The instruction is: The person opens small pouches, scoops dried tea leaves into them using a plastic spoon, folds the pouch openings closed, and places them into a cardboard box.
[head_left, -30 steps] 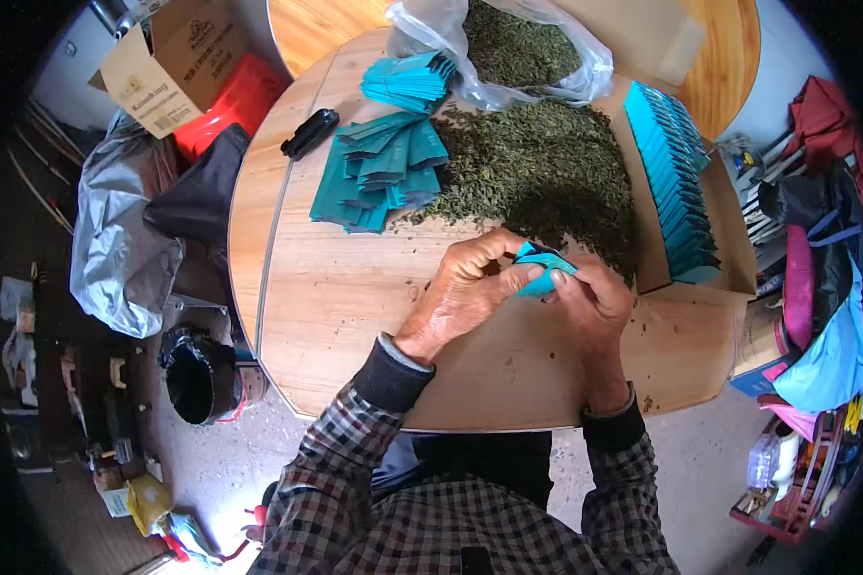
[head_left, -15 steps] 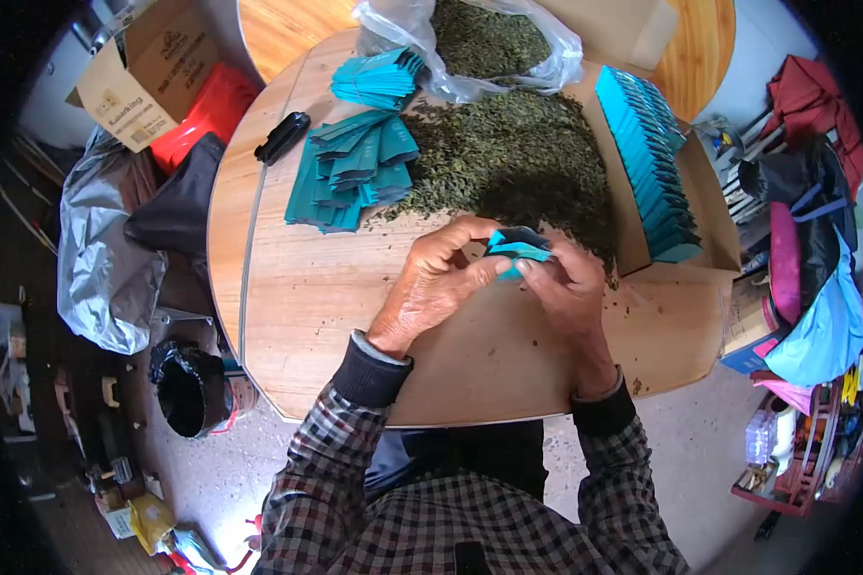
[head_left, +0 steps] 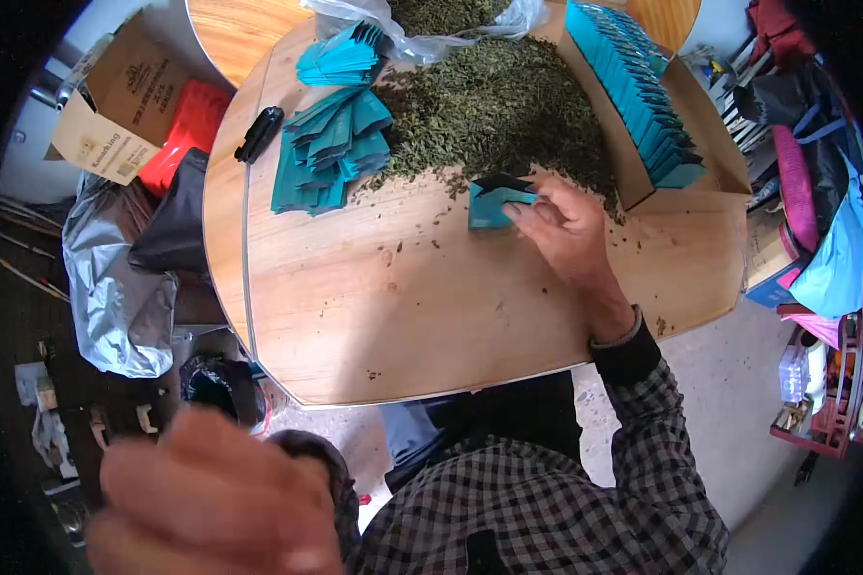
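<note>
With right hand (head_left: 568, 235), apparently steadying a pinched teal packet (head_left: 490, 209) near loose leaves (head_left: 494, 105). Probably needing its mouth kept open. With blurred left hand (head_left: 216, 498), leaving grip unclear.

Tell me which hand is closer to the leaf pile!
Right. The right hand is at the near edge of the leaf pile; the left hand is much farther away, at the picture's lower left.

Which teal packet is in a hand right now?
The single packet pinched by the right hand, in front of the leaf heap. The others sit unheld: a bundle and pile left of the heap, a row in the long box.
</note>
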Demonstrator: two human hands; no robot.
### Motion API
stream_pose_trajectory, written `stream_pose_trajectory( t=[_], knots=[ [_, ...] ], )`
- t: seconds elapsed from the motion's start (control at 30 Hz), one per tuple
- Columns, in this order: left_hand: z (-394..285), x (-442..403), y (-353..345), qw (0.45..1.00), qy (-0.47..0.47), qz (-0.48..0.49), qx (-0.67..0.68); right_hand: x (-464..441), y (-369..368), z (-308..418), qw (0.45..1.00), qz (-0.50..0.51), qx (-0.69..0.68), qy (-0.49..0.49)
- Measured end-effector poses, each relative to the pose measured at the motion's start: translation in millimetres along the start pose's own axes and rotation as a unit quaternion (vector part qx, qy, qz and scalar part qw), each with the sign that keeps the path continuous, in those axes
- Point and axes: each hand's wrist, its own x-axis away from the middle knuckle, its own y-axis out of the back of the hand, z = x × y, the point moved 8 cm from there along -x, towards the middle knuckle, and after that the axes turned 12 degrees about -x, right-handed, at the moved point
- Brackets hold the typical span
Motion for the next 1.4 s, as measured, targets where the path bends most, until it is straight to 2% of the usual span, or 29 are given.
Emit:
stream_pose_trajectory(
  t=[0.13, 0.27, 0.3, 0.37, 0.47, 0.5, 0.53, 0.6, 0.63, 0.7, 0.73, 0.77, 0.83, 0.9, 0.97, 1.07, 1.1, 1.17, 1.2, 1.33, 1.4],
  knots=[
    [-38.2, 9.2, 6.5, 0.971, -0.037, 0.029, 0.236, 0.3, -0.2, -6.5, 1.0, 0.002, -0.012, -0.01],
    [23.5, 21.7, -41.8, 0.893, -0.06, 0.051, 0.443, 2.3, 14.8, -13.7, 0.999, -0.014, 0.031, -0.012],
    [14.6, 25.8, -37.2, 0.867, -0.063, 0.055, 0.491, 0.2, 14.6, -12.7, 0.999, -0.021, 0.042, 0.005],
    [-53.2, 29.0, 4.3, 0.801, -0.074, 0.061, 0.591, 0.3, 14.2, -8.8, 0.999, -0.037, 0.02, 0.004],
    [-149.4, 24.7, 60.3, 0.667, -0.108, 0.064, 0.734, 1.3, 18.2, -6.8, 1.0, -0.021, 0.015, 0.001],
    [-107.6, -12.0, -9.2, 0.617, -0.117, 0.068, 0.775, 1.7, 17.1, -3.5, 1.0, -0.025, 0.012, 0.004],
    [-107.5, -8.7, -9.3, 0.568, -0.124, 0.072, 0.811, 2.7, 15.2, -2.4, 1.0, -0.026, 0.007, 0.005],
    [-159.2, 9.9, -54.1, 0.565, -0.125, 0.245, 0.778, 4.6, 14.0, -2.9, 0.999, -0.025, 0.028, 0.005],
    [-184.4, 22.8, -71.5, 0.504, -0.14, 0.27, 0.809, 3.3, 16.2, -0.6, 0.998, -0.025, 0.054, 0.009],
    [-210.5, 36.9, -80.2, 0.52, -0.2, 0.258, 0.79, 4.5, 14.2, 4.1, 0.996, 0.004, 0.068, 0.065],
    [-217.6, 40.4, -77.3, 0.507, -0.214, 0.281, 0.786, 4.9, 12.3, 3.6, 0.998, 0.005, 0.064, 0.026],
    [-223.0, 40.4, -77.2, 0.506, -0.215, 0.279, 0.788, 4.1, 7.4, 5.5, 0.997, 0.004, 0.066, 0.029],
    [-242.7, 48.4, -75.2, 0.459, -0.252, 0.314, 0.792, 3.9, -2.4, -12.5, 0.992, 0.013, -0.079, -0.101],
    [-258.4, 53.8, -76.8, 0.45, -0.255, 0.322, 0.793, 3.2, 3.3, -16.5, 0.995, 0.025, -0.03, -0.094],
    [-271.6, 57.0, -76.0, 0.354, -0.221, 0.323, 0.849, 0.4, 1.6, -7.6, 0.998, 0.032, -0.006, -0.05],
    [-271.1, 54.3, -70.9, 0.366, -0.22, 0.304, 0.852, 1.2, 2.8, -3.2, 0.998, 0.038, 0.04, -0.043],
    [-277.6, 58.3, -75.8, 0.376, -0.222, 0.328, 0.838, 0.2, 0.2, 15.2, 0.996, 0.026, 0.071, 0.049],
    [-279.6, 57.8, -72.9, 0.332, -0.186, 0.343, 0.859, -3.9, 1.3, 5.9, 0.999, -0.004, 0.008, 0.039],
    [-276.6, 54.0, -69.9, 0.332, -0.188, 0.314, 0.869, -0.4, 4.2, 11.8, 0.998, 0.02, 0.061, 0.022],
    [-273.3, 55.3, -72.4, 0.324, -0.178, 0.292, 0.882, 2.2, 11.7, -8.5, 0.996, 0.045, 0.074, 0.009],
    [-272.6, 58.4, -75.4, 0.312, -0.171, 0.308, 0.883, 3.6, 9.8, -4.4, 0.995, 0.057, 0.069, 0.054]
  ],
)
